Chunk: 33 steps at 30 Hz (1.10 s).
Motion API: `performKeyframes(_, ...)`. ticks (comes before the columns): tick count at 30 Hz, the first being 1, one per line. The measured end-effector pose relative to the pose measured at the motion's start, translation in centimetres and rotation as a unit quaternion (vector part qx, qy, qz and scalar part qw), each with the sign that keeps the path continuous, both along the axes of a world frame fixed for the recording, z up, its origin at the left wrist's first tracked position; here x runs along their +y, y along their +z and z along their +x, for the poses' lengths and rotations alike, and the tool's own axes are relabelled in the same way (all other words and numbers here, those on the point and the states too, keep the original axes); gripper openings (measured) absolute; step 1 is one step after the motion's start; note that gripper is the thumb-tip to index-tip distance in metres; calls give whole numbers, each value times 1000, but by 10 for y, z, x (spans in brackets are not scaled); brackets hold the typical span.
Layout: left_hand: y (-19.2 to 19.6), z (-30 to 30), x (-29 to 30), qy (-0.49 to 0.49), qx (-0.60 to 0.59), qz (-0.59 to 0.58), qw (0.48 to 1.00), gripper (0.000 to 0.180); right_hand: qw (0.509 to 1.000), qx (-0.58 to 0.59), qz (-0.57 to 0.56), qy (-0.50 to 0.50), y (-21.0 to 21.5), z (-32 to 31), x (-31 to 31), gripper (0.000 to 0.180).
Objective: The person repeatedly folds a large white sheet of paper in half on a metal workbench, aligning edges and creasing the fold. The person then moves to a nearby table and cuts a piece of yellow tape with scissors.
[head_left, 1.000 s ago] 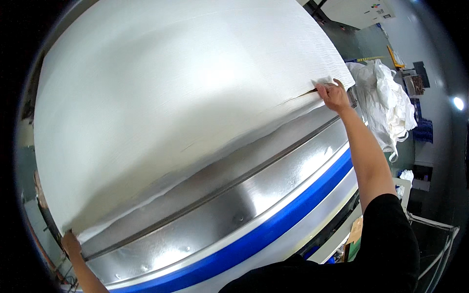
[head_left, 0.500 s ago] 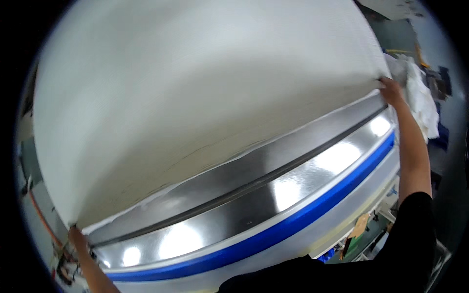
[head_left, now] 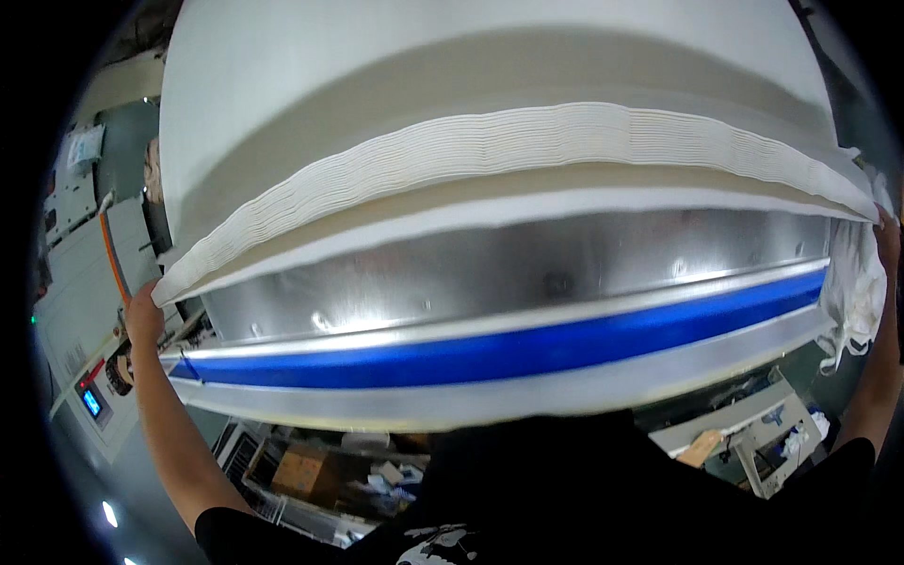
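A person's left hand (head_left: pixel 143 315) and right hand (head_left: pixel 887 240) each grip an end of a thick white fabric stack (head_left: pixel 527 141) on a steel desk (head_left: pixel 508 282).

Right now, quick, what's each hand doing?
Left hand: closed on the left corner of the white fabric stack.
Right hand: at the stack's right corner; grip cannot be told.

Your left hand (head_left: pixel 143 315) grips one end of the thick stack of white fabric layers (head_left: pixel 527 141), and your right hand (head_left: pixel 887 247) grips the other. The stack lies along a steel table edge (head_left: pixel 490 282) with a blue stripe (head_left: pixel 508 350).
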<state>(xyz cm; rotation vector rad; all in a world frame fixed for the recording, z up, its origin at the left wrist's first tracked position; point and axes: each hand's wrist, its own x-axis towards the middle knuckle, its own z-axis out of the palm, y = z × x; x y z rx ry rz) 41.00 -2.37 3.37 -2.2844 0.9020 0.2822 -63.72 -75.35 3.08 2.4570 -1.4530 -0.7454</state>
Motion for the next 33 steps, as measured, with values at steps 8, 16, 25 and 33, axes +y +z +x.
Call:
performKeyframes(8,-41,-84,122,-3,138,264,954,40,990,31,134,11,-17,-58,121,40)
performKeyframes(16,-99,-138,150,-39,198,420,885,26,939,250,227,59,-46,-58,195,28)
performKeyframes(25,-118,-139,156,0,146,430,891,25,948,219,208,99,-110,-146,181,25)
performKeyframes(33,-119,-118,108,167,-41,127,977,28,941,248,220,62,-84,-169,193,13)
